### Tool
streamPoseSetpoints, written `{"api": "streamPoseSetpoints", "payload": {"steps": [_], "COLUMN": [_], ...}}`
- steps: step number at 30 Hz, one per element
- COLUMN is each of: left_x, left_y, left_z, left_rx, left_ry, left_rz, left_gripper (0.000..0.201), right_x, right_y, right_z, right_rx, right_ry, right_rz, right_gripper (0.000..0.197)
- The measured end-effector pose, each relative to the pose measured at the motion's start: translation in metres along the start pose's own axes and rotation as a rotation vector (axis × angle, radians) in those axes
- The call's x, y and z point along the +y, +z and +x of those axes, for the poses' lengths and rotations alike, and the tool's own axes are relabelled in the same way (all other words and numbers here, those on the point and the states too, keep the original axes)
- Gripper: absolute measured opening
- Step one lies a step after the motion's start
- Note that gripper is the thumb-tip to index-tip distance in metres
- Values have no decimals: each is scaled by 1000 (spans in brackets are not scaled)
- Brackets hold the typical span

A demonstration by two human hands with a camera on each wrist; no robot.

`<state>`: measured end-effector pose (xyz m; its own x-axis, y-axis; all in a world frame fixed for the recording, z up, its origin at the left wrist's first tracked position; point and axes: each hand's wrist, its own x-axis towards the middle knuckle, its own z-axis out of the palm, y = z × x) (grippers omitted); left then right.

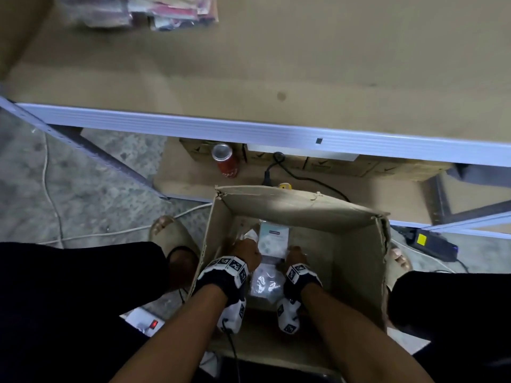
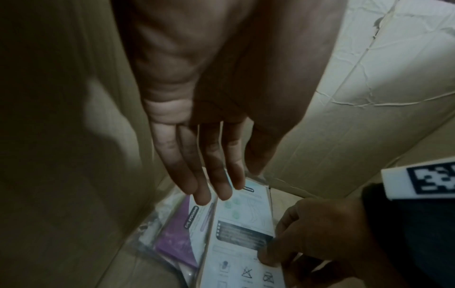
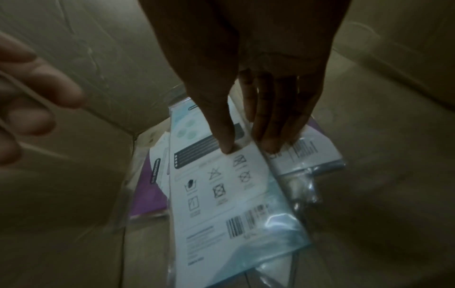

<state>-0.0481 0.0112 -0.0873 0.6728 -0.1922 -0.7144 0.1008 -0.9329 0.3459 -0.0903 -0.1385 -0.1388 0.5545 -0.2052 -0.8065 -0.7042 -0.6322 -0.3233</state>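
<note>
An open cardboard box (image 1: 301, 208) stands on the floor between my legs, and both hands reach into it. Several flat packets in clear sleeves lie on its bottom. On top is a white and teal packet (image 3: 221, 194) printed with care symbols and a barcode. My right hand (image 3: 248, 146) pinches its right edge, thumb on top and fingers behind. My left hand (image 2: 214, 191) hangs over the packet's far end with straight fingers and holds nothing. A purple packet (image 2: 177, 233) lies to the left, partly under the white one. Another sleeve (image 3: 307, 155) lies under my right fingers.
A table edge (image 1: 249, 131) runs just beyond the box, with a pile of packets (image 1: 154, 9) on the tabletop's far left. Under it are a red can (image 1: 226, 161), brown cartons and a black cable (image 1: 304, 175). A power adapter (image 1: 431, 244) lies right of the box.
</note>
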Motion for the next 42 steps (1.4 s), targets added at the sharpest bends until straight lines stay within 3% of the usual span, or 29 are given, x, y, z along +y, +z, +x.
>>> {"api": "streamPoseSetpoints", "payload": {"steps": [2, 6, 10, 13, 22, 25, 29, 34, 38, 42], "left_x": [-3, -8, -10, -8, -10, -13, -17, -14, -13, -11], "left_y": [2, 3, 6, 7, 17, 27, 46, 55, 59, 60], "left_z": [6, 13, 15, 15, 23, 29, 39, 48, 60, 67], "left_rx": [-7, 3, 21, -7, -71, -74, -76, 8, 60, 82], "left_ry": [-31, -70, -79, -95, -142, -150, -87, 108, 253, 343], "left_rz": [-46, -17, 41, 91, 93, 67, 34, 238, 376, 545], "left_gripper": [22, 32, 38, 34, 33, 47, 69, 43, 61, 60], "right_x": [2, 9, 7, 7, 8, 12, 15, 24, 27, 30], "right_y": [-4, -15, -25, -25, -30, -34, -52, -69, -71, -67], "right_z": [3, 2, 2, 5, 0, -4, -6, -10, -17, -25], "right_rx": [-64, -196, -73, 25, -59, -56, -22, 52, 170, 291], "right_ry": [-62, -175, -261, -279, -234, -204, -184, -135, -94, -75], "right_rz": [-2, -34, -179, -269, -357, -325, -275, -274, -224, -284], "right_gripper": [54, 39, 26, 29, 35, 41, 37, 35, 39, 42]}}
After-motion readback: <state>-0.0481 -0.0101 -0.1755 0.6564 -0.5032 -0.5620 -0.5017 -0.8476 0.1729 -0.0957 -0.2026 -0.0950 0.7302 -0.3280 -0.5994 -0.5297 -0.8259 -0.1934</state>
